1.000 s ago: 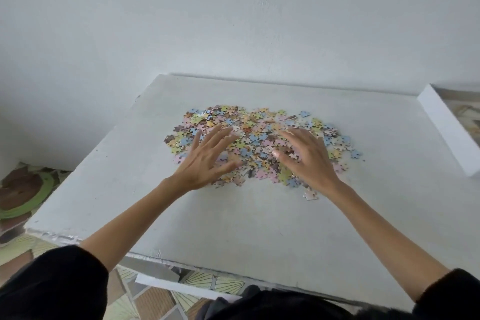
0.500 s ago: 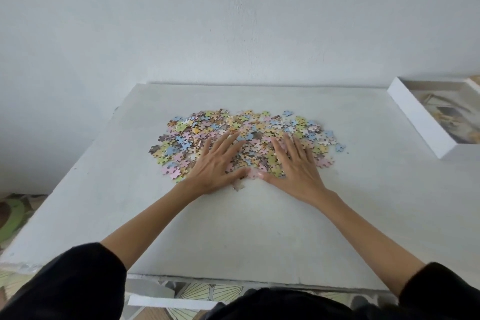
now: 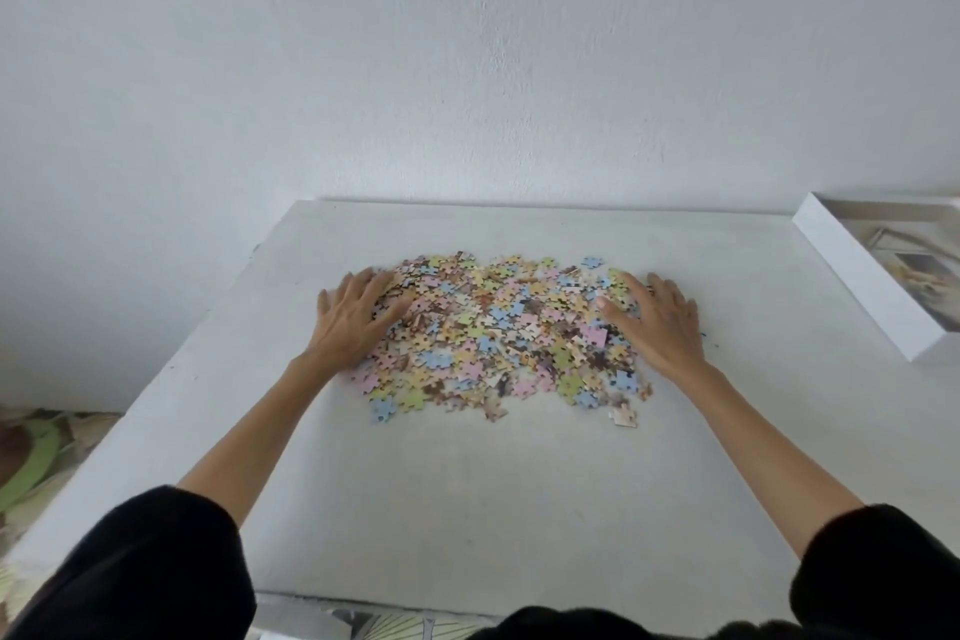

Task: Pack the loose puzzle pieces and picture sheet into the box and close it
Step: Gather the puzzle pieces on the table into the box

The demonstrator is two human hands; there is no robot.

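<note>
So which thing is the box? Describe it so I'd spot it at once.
Start at the white table and go to its far right side, away from the colourful pile of puzzle pieces. The box lies there open, cut off by the picture's edge; only it has straight white walls, with a pale picture inside.

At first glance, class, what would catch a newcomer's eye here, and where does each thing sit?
A heap of pastel puzzle pieces lies in the middle of the white table. The left hand and right hand rest flat, fingers spread, on the heap's left and right edges. An open white box sits at the table's right side.
</note>
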